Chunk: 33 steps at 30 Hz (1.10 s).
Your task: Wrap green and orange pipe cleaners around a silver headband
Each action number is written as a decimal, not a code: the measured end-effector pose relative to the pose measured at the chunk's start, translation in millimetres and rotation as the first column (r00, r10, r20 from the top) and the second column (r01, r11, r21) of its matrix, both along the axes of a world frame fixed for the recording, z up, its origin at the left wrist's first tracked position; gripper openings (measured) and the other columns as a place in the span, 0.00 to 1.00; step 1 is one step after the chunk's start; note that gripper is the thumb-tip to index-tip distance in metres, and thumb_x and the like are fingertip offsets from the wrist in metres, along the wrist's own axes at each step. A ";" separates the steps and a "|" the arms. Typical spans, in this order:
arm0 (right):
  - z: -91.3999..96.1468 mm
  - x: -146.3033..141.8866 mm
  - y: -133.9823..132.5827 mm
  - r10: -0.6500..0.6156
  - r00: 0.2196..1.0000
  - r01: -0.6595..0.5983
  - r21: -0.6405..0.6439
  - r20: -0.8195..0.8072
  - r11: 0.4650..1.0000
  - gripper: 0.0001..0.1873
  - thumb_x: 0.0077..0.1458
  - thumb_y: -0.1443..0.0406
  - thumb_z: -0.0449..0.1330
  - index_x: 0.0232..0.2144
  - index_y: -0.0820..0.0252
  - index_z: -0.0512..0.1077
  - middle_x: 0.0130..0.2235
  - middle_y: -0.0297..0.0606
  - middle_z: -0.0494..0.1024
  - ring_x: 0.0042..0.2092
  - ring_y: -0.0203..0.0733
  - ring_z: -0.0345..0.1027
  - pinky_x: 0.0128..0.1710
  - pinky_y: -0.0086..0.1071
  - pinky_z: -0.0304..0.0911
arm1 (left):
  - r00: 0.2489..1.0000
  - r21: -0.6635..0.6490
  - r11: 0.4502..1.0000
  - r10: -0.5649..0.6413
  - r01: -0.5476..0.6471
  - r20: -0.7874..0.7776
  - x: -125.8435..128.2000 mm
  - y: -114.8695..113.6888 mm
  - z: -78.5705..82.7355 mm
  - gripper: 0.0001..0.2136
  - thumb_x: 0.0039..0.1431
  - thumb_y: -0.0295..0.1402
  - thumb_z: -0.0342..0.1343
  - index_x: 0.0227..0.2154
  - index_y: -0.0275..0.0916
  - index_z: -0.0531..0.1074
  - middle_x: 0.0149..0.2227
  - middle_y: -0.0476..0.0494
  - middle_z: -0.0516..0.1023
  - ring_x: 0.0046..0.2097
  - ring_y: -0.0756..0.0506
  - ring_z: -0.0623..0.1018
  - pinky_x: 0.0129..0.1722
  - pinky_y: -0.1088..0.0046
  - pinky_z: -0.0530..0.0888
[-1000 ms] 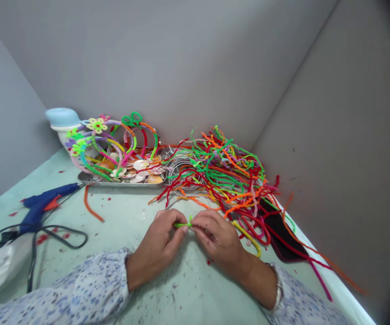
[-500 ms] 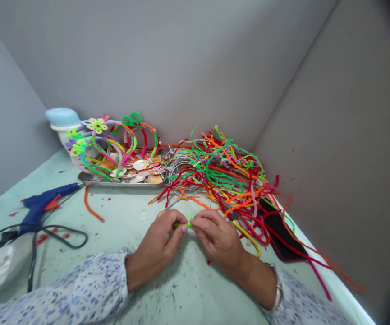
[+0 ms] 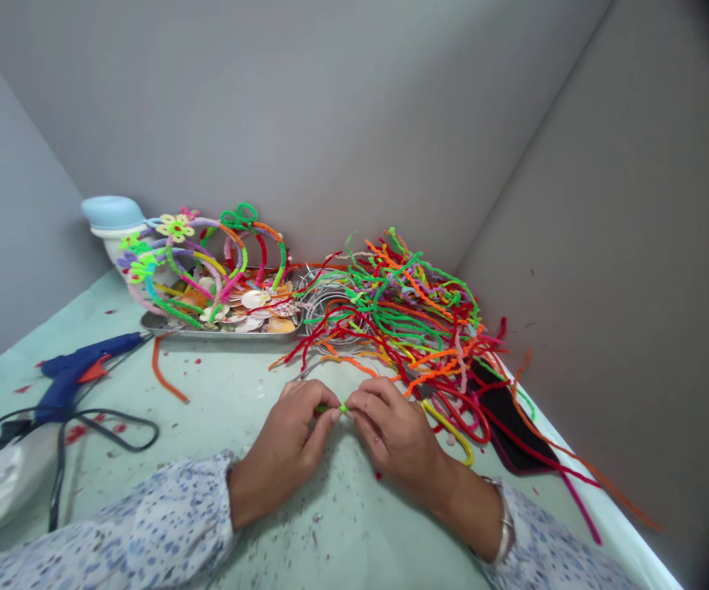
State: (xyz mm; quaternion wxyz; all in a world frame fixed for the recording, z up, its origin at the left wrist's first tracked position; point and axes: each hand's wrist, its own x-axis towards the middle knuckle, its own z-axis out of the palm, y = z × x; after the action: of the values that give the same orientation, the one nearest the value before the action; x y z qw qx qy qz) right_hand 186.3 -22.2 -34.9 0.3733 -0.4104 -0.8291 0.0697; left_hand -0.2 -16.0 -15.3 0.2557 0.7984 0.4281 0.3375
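A short bright green pipe cleaner point(image 3: 337, 407) is pinched between both hands near the middle of the pale green table point(image 3: 224, 385). My left hand point(image 3: 289, 438) grips its left end with closed fingertips. My right hand point(image 3: 391, 426) pinches its right end, fingers curled. Only a small stretch of the green piece shows between the fingertips. Just behind the hands lies a big tangled pile of pipe cleaners point(image 3: 409, 319) in red, orange, green and yellow.
A metal tray point(image 3: 219, 328) with shells and looped pipe-cleaner pieces point(image 3: 194, 258) stands at the back left, a pale blue lidded jar point(image 3: 111, 217) behind it. A blue glue gun point(image 3: 77, 373) with black cord lies left. A loose orange piece point(image 3: 166, 373), wire rings point(image 3: 326, 299) and a black pouch point(image 3: 507, 418) lie nearby. Grey walls close in.
The visible green stretch between my fingertips has grown shorter as the hands drew closer together. Everything else on the table has stayed put.
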 end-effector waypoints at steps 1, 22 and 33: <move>0.2 -0.2 0.2 -0.001 1.000 0.001 -0.010 0.005 1.000 0.08 0.61 0.69 0.53 0.42 0.58 0.70 0.41 0.43 0.71 0.39 0.41 0.70 0.38 0.33 0.68 | 1.000 0.003 1.000 0.001 -0.001 -0.007 -0.1 -0.2 0.0 0.05 0.63 0.28 0.48 0.33 0.39 0.68 0.32 0.46 0.72 0.38 0.44 0.69 0.39 0.66 0.66; 6.5 -3.6 0.4 0.069 0.972 -0.120 -0.225 -0.225 0.967 0.06 0.60 0.71 0.53 0.37 0.59 0.69 0.37 0.38 0.72 0.39 0.40 0.67 0.40 0.31 0.61 | 0.998 0.074 0.996 -0.052 0.053 -0.024 -1.7 1.4 -3.3 0.05 0.63 0.27 0.48 0.32 0.39 0.68 0.31 0.47 0.71 0.36 0.45 0.68 0.39 0.67 0.64; 11.6 -3.3 1.1 0.037 0.961 -0.172 -0.490 -0.273 0.855 0.08 0.63 0.66 0.51 0.34 0.57 0.69 0.25 0.31 0.69 0.27 0.36 0.64 0.29 0.29 0.61 | 0.997 0.102 0.992 -0.066 0.070 -0.035 -0.9 -1.9 -4.3 0.06 0.63 0.26 0.48 0.31 0.39 0.67 0.30 0.48 0.70 0.36 0.45 0.68 0.39 0.66 0.63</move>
State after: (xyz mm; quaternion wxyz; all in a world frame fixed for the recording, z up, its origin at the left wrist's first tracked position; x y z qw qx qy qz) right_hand 183.0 -21.1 -23.3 0.3502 -0.4361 -0.7475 0.3583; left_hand -1.1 -18.0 -19.6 0.2188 0.8299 0.3868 0.3374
